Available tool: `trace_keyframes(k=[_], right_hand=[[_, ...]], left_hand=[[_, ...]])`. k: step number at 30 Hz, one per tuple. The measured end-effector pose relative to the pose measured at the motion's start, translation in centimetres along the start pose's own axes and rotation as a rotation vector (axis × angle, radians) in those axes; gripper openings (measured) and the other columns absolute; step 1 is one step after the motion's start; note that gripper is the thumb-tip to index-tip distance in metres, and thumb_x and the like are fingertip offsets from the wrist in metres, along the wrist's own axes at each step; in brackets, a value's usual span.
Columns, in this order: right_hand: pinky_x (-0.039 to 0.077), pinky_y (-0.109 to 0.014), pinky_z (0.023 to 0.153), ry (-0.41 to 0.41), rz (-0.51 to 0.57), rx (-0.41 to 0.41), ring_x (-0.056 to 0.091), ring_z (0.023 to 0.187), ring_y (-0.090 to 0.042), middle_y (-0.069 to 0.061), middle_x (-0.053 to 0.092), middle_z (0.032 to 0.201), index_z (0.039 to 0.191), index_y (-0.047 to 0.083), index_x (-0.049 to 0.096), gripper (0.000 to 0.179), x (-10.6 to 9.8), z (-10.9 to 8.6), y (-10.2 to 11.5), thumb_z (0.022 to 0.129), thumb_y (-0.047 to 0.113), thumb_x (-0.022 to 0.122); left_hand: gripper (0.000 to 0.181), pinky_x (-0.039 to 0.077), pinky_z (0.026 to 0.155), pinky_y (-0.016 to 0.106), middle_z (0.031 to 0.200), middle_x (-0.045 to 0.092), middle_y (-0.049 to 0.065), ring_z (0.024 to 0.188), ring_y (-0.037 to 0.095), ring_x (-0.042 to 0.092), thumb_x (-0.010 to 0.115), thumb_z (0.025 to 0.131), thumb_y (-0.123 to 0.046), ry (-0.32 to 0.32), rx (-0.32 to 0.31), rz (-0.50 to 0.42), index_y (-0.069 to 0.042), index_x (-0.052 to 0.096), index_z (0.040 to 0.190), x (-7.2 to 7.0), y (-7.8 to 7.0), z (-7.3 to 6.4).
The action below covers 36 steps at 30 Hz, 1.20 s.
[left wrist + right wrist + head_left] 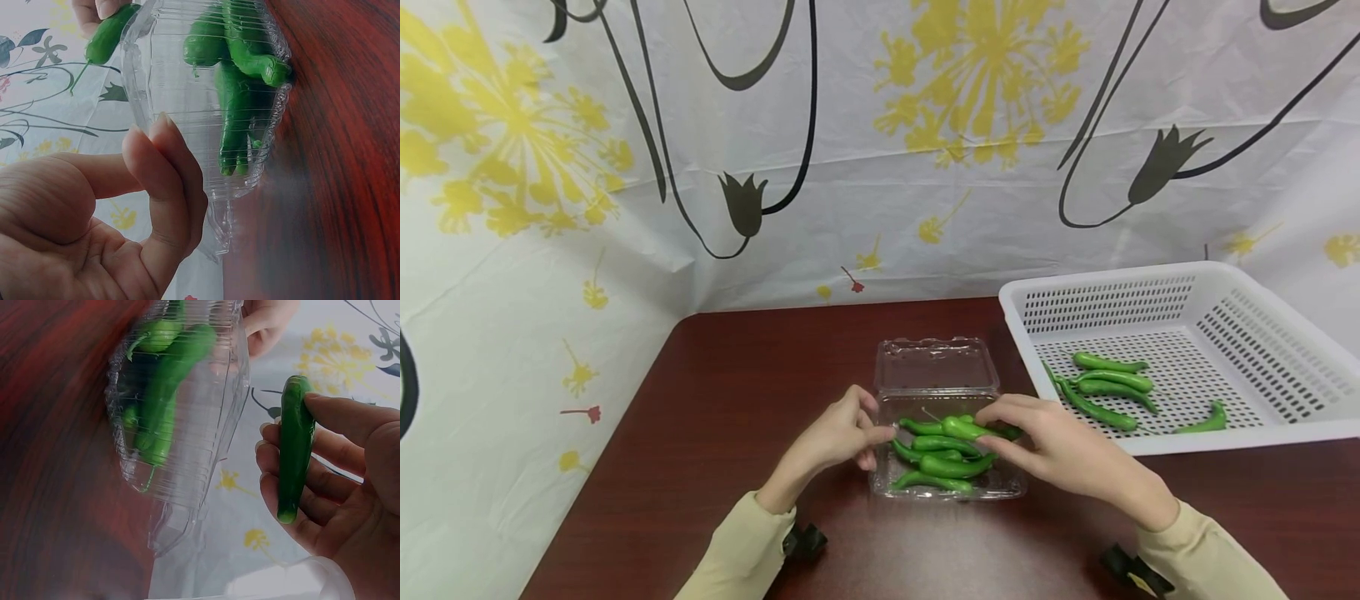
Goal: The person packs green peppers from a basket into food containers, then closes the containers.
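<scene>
Several green chili peppers lie in an open clear plastic clamshell box, its lid folded back. Above the far part of the box my right hand holds another chili pepper between thumb and fingers, seen whole in the right wrist view. My left hand is beside the box's left wall, fingers loosely bent. Its thumb tip overlaps the rim in the head view. Through the ribbed wall in the left wrist view, peppers show at the box's bottom.
A white plastic basket with a perforated floor stands to the right of the box, several chili peppers in it. The dark red wooden table meets a floral-patterned sheet at the back and left.
</scene>
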State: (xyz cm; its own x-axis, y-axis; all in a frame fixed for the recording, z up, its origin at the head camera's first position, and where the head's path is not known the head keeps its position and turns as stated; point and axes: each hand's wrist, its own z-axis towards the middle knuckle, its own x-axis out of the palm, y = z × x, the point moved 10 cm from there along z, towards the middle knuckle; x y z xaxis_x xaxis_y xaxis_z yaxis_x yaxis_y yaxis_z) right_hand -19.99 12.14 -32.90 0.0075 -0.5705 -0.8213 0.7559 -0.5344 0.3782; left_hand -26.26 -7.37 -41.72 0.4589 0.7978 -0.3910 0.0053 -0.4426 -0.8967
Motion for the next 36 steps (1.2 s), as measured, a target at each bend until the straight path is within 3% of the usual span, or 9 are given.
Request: trace_keyframes(k=[10,17,22,36], right_hand=[[0.053,-0.021,0.073,-0.005,0.016,-0.022,0.06,0.086,0.003,0.016,0.065,0.101,0.107,0.018,0.07,0.014,0.3,0.1,0.5,0.093,0.015,0.074],[0.053,-0.021,0.068,0.025,0.021,0.008,0.055,0.078,0.005,0.014,0.065,0.102,0.108,0.018,0.07,0.012,0.7,0.1,0.2,0.096,0.019,0.072],[0.054,-0.022,0.068,0.04,0.038,0.022,0.056,0.078,0.004,0.012,0.066,0.102,0.109,0.017,0.07,0.012,1.0,0.1,0.2,0.097,0.02,0.07],[0.052,-0.018,0.072,0.035,0.076,-0.03,0.057,0.083,0.002,0.014,0.063,0.1,0.108,0.018,0.069,0.012,1.9,0.0,0.7,0.096,0.018,0.072]], left_hand=[[0.04,0.057,0.057,0.043,0.078,0.064,0.02,0.046,0.012,0.059,0.071,0.095,-0.009,0.001,0.001,0.0,0.006,0.043,0.119,0.0,0.0,0.0],[0.04,0.057,0.057,0.04,0.079,0.064,0.02,0.047,0.012,0.059,0.071,0.095,-0.009,0.001,0.002,0.003,0.006,0.043,0.119,0.0,0.1,0.1],[0.04,0.057,0.057,0.036,0.079,0.064,0.02,0.047,0.012,0.059,0.071,0.095,-0.009,0.002,0.003,0.006,0.006,0.043,0.119,0.0,0.2,0.1],[0.039,0.058,0.057,0.042,0.077,0.064,0.019,0.046,0.012,0.059,0.07,0.096,-0.007,0.004,0.009,0.001,0.007,0.043,0.12,0.1,0.2,0.2]])
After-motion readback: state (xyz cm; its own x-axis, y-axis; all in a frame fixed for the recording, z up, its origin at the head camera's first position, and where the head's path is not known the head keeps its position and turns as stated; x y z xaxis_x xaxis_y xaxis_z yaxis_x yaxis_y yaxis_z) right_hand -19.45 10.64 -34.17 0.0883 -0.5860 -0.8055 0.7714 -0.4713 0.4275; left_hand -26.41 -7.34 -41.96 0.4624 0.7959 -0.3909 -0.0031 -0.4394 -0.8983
